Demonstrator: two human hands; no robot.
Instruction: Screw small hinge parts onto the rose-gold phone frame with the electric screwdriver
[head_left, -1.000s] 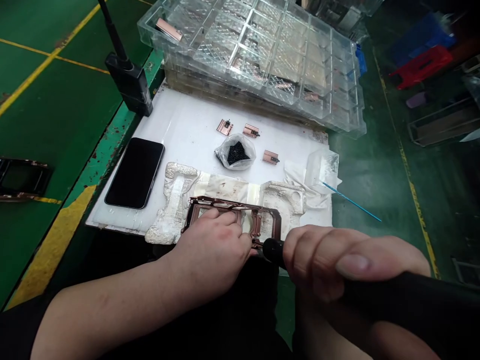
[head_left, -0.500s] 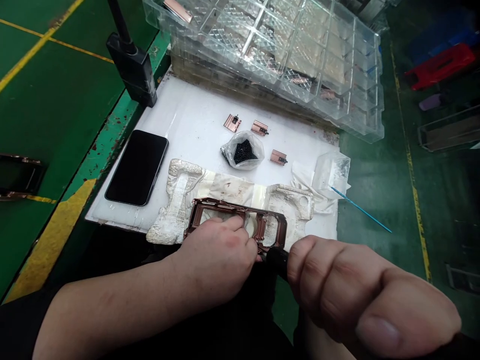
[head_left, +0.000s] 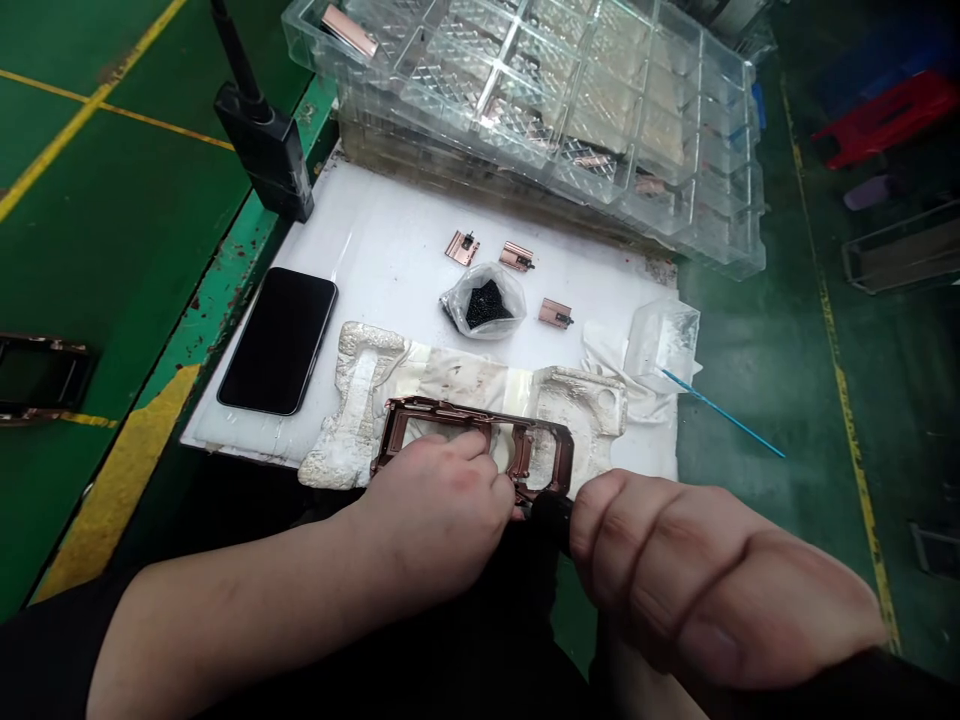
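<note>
Under my left hand (head_left: pixel 442 510) lies a copper-brown metal frame (head_left: pixel 564 462) with open windows. The fingers of that hand are curled and pressed over its middle and near edge, holding it on a worn white foam block (head_left: pixel 352 400). My right hand (head_left: pixel 712 580) is closed in a fist round a black round-handled tool (head_left: pixel 553 518), like a screwdriver. The tool's front end meets the near edge of the frame, just right of my left fingers. Its exact tip and the contact spot are hidden or too small to tell.
Beyond the block are an open plastic bag (head_left: pixel 486 303) of tiny black pieces and several small copper plates (head_left: pixel 556 313). A phone (head_left: pixel 277 340) and a black stand (head_left: pixel 266 150) are left. Clear compartment trays (head_left: pixel 525 120) stand behind. A clear box (head_left: pixel 664 342) with a blue stick (head_left: pixel 724 413) is right.
My right fist has turned slightly and shifted a little left and down with the tool. My left hand and the frame keep their places; the whole view has shifted slightly.
</note>
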